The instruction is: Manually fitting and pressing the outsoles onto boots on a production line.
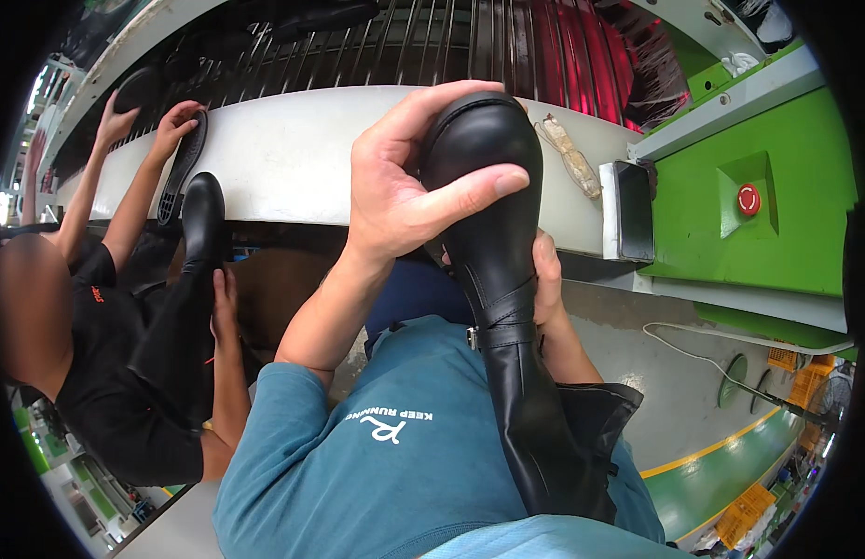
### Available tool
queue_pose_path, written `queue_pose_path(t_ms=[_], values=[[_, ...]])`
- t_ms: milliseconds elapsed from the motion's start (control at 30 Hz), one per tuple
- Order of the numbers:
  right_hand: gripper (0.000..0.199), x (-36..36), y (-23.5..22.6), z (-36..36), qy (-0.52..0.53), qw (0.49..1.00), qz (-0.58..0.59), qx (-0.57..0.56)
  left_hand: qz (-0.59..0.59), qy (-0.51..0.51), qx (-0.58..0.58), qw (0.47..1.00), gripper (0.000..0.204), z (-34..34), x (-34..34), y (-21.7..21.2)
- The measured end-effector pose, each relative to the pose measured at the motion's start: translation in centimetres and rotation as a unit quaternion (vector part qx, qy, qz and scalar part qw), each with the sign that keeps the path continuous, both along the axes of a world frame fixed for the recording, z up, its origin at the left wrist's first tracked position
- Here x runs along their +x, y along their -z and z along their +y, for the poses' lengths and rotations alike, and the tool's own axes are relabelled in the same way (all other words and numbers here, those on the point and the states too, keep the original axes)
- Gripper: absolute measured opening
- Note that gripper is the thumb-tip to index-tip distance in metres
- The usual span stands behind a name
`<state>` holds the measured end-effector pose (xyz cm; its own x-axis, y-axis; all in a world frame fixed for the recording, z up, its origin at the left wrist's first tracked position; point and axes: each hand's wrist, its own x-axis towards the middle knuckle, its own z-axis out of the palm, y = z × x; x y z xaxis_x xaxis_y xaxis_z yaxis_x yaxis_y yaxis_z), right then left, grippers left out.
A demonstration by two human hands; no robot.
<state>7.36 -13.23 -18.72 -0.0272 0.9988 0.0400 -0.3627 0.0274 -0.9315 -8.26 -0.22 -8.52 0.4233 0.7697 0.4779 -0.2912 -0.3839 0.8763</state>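
**Me:** Boot (503,279), black, tall, glossy leather with a buckle strap at the ankle; it sits at the centre of my view, toe up towards twelve o'clock, shaft running down to six o'clock over my teal shirt (395,466); my left hand (405,186) is closed round the toe, thumb across the front, fingers curled over the top; my right hand (547,279) is mostly hidden behind the ankle, only fingers showing at three o'clock of the strap, seemingly pressed to the leather, though I cannot tell how tightly.

**Listener:** What might go wrong?

**Me:** I judge the shaft could flop; it hangs unsupported and folds at its cuff near five o'clock; the smooth toe might also slide from my grip; the buckle could scratch the leather if the boot twists.

**Listener:** And around you?

**Me:** A curved white conveyor rim (293,158) crosses from nine to two o'clock, dark ribbed rollers behind it, red glow at one o'clock; a small wrapped packet (570,154) lies on the rim; a green machine housing (777,140) with a red round button (748,198) stands at two o'clock; at nine o'clock a co-worker in black holds another black boot (201,224) and a dark sole (181,168); grey floor with a yellow line at four o'clock.
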Motion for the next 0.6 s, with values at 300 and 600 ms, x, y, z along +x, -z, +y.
queue_pose_path(t_ms=[300,600], values=[[0.105,0.4,-0.5,-0.6,-0.006,1.0,-0.018,0.002,0.027,0.01,0.032,0.999,0.074,-0.4,-0.2,-0.4],[0.108,0.8,-0.6,-1.0,-0.02,0.999,-0.03,0.026,0.022,0.04,0.029,0.999,0.055,-0.8,-0.8,-0.9]])
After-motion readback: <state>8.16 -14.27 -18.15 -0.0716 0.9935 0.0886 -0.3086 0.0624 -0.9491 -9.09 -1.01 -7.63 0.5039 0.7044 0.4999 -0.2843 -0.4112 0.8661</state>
